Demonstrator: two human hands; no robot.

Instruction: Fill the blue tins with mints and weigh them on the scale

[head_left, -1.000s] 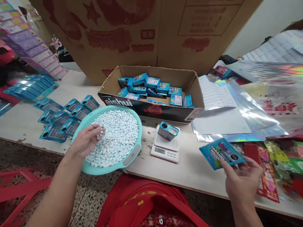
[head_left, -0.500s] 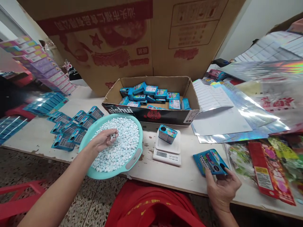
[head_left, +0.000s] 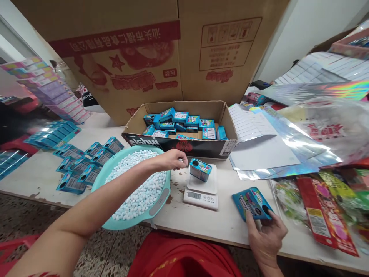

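**Blue box on the scale, hole end toward the left hand**

The blue box stands on the pan, its holed face up. Its long axis runs from left to right, slanting slightly toward the wearer at the right, and the round dark hole sits at the left end. Just beside that end is the left hand, fingers curled around a few white pellets (whether the knuckles touch the box, I cannot tell). The left forearm crosses above the turquoise basin, which holds a heap of such pellets.

The right hand grips a blue carton by its near end, thumb on top. The carton's long axis slants from far left to near right, its dark round spot at the fingers and its other end pointing away from the palm. This carton is right of the scale, well apart from the left hand. Behind the scale, a cardboard tray holds many similar boxes.
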